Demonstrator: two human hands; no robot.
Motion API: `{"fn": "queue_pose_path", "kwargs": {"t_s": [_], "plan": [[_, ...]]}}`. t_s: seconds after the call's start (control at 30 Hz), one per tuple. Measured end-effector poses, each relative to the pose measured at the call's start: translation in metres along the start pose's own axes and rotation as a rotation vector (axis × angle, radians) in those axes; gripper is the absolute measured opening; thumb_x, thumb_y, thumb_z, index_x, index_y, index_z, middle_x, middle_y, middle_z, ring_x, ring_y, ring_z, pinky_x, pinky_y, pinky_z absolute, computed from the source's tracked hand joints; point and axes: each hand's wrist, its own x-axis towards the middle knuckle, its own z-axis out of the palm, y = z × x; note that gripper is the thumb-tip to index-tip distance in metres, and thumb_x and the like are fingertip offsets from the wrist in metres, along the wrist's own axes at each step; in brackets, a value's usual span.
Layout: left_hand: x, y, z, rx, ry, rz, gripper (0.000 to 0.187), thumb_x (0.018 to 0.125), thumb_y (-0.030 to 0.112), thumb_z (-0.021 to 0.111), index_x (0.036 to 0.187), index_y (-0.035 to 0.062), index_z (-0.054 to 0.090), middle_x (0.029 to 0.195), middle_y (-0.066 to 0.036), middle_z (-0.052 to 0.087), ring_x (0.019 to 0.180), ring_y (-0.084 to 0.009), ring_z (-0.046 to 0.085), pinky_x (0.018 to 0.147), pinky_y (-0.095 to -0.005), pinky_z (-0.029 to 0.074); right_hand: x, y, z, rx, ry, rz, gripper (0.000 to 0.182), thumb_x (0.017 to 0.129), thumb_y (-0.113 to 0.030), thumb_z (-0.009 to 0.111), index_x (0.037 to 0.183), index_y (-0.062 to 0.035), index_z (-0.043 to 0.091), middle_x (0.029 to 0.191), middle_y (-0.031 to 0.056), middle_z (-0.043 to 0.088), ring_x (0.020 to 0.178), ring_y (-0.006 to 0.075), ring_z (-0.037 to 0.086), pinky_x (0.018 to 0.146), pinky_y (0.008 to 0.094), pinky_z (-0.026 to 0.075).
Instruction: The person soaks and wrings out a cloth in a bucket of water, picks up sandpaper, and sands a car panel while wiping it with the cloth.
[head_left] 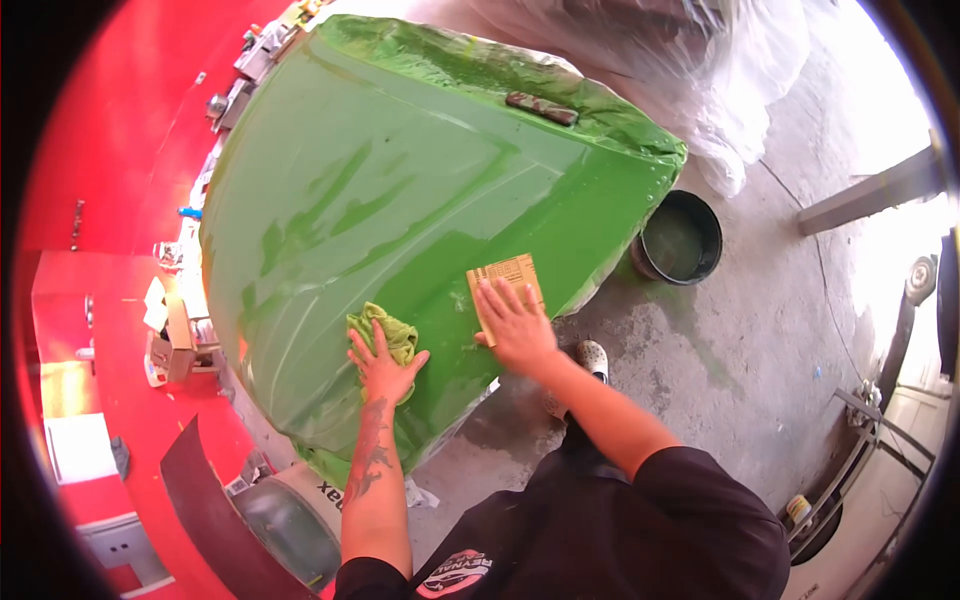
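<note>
A large green panel (400,180), wet and partly covered with a pale film, lies in front of me. My left hand (388,368) rests on a crumpled green cloth (398,336) on the panel, its fingers spread. To the right, my right hand (520,328) lies flat on a tan sheet of sandpaper (503,270) with printing on it, pressed against the panel near its right edge. The palm hides part of the sheet. A dark, narrow block (542,108) lies on the panel's far edge.
A black bucket (681,238) of dark liquid stands on the concrete floor (700,350) right of the panel. Plastic sheeting (690,60) covers something behind. A grey metal leg (870,200) is at the right. Boxes (180,335) line the red wall at left.
</note>
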Motion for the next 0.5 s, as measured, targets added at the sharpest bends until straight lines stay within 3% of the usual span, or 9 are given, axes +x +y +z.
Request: {"fn": "queue_pose_path", "kwargs": {"t_s": [0.03, 0.1, 0.17, 0.23, 0.27, 0.37, 0.43, 0.47, 0.5], "plan": [[0.001, -0.006, 0.005, -0.018, 0.028, 0.049, 0.118, 0.065, 0.063, 0.074, 0.152, 0.0242, 0.005, 0.155, -0.021, -0.010, 0.140, -0.0505, -0.002, 0.114, -0.0557, 0.015, -0.006, 0.010, -0.001, -0.009, -0.010, -0.107, 0.078, 0.092, -0.053, 0.044, 0.149, -0.0069, 0.017, 0.155, 0.0091, 0.021, 0.143, 0.0280, 0.020, 0.115, 0.0523, 0.013], [-0.004, -0.012, 0.008, -0.032, 0.064, 0.096, 0.115, 0.065, 0.065, 0.073, 0.152, 0.0232, 0.011, 0.156, -0.021, -0.008, 0.140, -0.0503, 0.002, 0.113, -0.0553, 0.020, 0.018, 0.061, -0.032, -0.148, 0.081, 0.180, 0.075, 0.093, -0.052, 0.042, 0.148, -0.0061, 0.019, 0.151, 0.0110, 0.028, 0.136, 0.0291, 0.030, 0.113, 0.0500, 0.019], [-0.015, -0.012, 0.014, -0.025, 0.035, 0.071, 0.115, 0.065, 0.067, 0.072, 0.152, 0.0263, 0.008, 0.156, -0.018, -0.010, 0.141, -0.0483, 0.002, 0.109, -0.0618, 0.021, 0.045, 0.128, -0.047, -0.165, 0.136, 0.398, 0.071, 0.094, -0.049, 0.042, 0.147, -0.0054, 0.024, 0.153, 0.0116, 0.025, 0.142, 0.0284, 0.022, 0.114, 0.0511, 0.015], [-0.027, -0.003, 0.011, 0.011, -0.054, 0.019, 0.111, 0.068, 0.070, 0.067, 0.152, 0.0314, 0.005, 0.157, -0.013, -0.014, 0.143, -0.0431, 0.000, 0.102, -0.0721, 0.020, 0.052, 0.130, -0.049, -0.068, 0.179, 0.459, 0.071, 0.094, -0.048, 0.043, 0.148, -0.0053, 0.024, 0.155, 0.0115, 0.022, 0.144, 0.0286, 0.017, 0.114, 0.0535, 0.013], [-0.027, -0.002, 0.011, -0.002, -0.044, 0.001, 0.111, 0.068, 0.070, 0.067, 0.152, 0.0314, 0.005, 0.157, -0.013, -0.014, 0.143, -0.0431, 0.000, 0.102, -0.0721, 0.020, 0.049, 0.117, -0.043, -0.074, 0.168, 0.497, 0.071, 0.094, -0.047, 0.043, 0.148, -0.0051, 0.023, 0.155, 0.0118, 0.022, 0.144, 0.0288, 0.017, 0.114, 0.0541, 0.012], [-0.024, 0.000, 0.009, -0.026, -0.110, -0.017, 0.096, 0.078, 0.065, 0.060, 0.151, 0.0338, 0.006, 0.156, -0.011, -0.019, 0.143, -0.0418, -0.002, 0.103, -0.0716, 0.021, 0.017, 0.016, -0.014, -0.103, 0.042, 0.248, 0.075, 0.093, -0.048, 0.045, 0.149, -0.0041, 0.020, 0.156, 0.0110, 0.019, 0.144, 0.0300, 0.016, 0.114, 0.0546, 0.012], [-0.022, -0.002, 0.015, -0.045, -0.093, -0.036, 0.094, 0.079, 0.064, 0.060, 0.151, 0.0341, 0.007, 0.156, -0.010, -0.018, 0.143, -0.0417, -0.002, 0.102, -0.0718, 0.021, -0.020, -0.064, 0.041, -0.129, 0.053, -0.075, 0.078, 0.091, -0.052, 0.044, 0.150, -0.0063, 0.020, 0.157, 0.0092, 0.016, 0.145, 0.0284, 0.014, 0.115, 0.0533, 0.009], [-0.021, -0.005, 0.015, -0.050, -0.084, -0.024, 0.092, 0.081, 0.063, 0.059, 0.151, 0.0344, 0.007, 0.157, -0.009, -0.017, 0.143, -0.0417, -0.001, 0.102, -0.0720, 0.022, -0.039, -0.099, 0.036, -0.150, -0.125, -0.282, 0.080, 0.090, -0.057, 0.043, 0.150, -0.0077, 0.021, 0.158, 0.0074, 0.014, 0.145, 0.0277, 0.013, 0.115, 0.0521, 0.008], [-0.023, -0.010, 0.013, -0.081, -0.091, 0.003, 0.089, 0.082, 0.059, 0.059, 0.151, 0.0341, 0.009, 0.157, -0.009, -0.014, 0.143, -0.0415, 0.000, 0.101, -0.0737, 0.021, -0.047, -0.117, 0.037, -0.018, -0.213, -0.299, 0.082, 0.089, -0.059, 0.043, 0.149, -0.0088, 0.021, 0.157, 0.0064, 0.015, 0.145, 0.0266, 0.014, 0.115, 0.0511, 0.007]]}}
